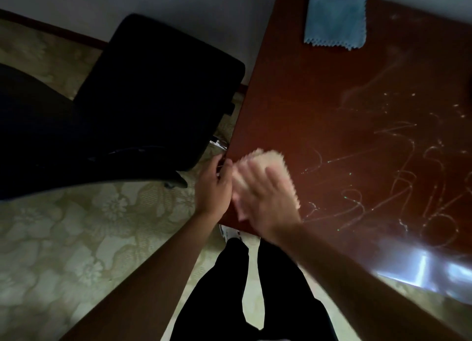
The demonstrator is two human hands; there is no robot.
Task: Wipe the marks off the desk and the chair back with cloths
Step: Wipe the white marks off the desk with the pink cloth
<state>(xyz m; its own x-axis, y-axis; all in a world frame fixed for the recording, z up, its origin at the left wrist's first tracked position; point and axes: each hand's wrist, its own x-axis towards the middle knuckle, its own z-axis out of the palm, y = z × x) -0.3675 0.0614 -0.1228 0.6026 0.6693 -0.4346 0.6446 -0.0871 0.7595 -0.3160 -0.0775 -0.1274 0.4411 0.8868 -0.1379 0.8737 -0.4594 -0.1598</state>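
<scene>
A pale cream cloth (265, 159) lies on the near left corner of the dark red desk (319, 105). My right hand (265, 200) presses flat on it with straight fingers, blurred by motion. My left hand (213, 187) rests at the desk's left edge, fingers curled over the rim beside the cloth. White scribbled marks (408, 182) cover the desk to the right of the cloth. A blue cloth (335, 18) lies folded at the desk's far side. The black chair (143, 93) stands left of the desk, its back toward me.
Patterned beige carpet (76, 238) covers the floor to the left. My legs in black trousers (245, 289) stand at the desk's near corner. A pale wall (127, 3) runs behind the chair. A bright reflection (434, 266) shines on the desk's near right edge.
</scene>
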